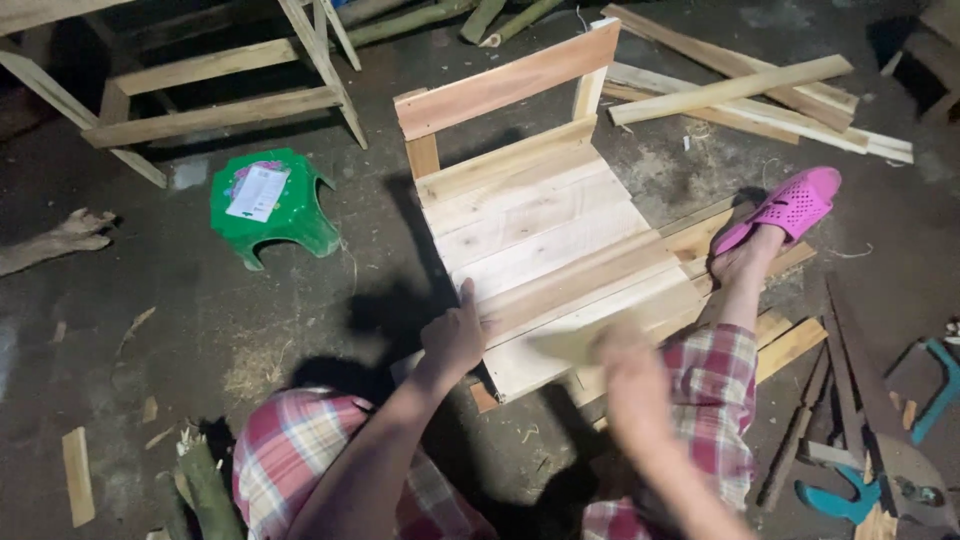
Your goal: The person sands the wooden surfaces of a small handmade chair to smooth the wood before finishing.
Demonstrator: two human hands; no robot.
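Wooden seat frame [540, 235] lay flat on the dirt floor [150, 320], backrest end away from the person. Left hand [455, 335] pressed open on its near-left edge, prob. to steady it. Right hand [620, 350] too blurred; grip can't tell. Pink-sandalled foot [785, 210] rested by the right edge.

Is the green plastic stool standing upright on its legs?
No. The green stool lies tipped over on the dirt floor, left of the wooden chair frame.
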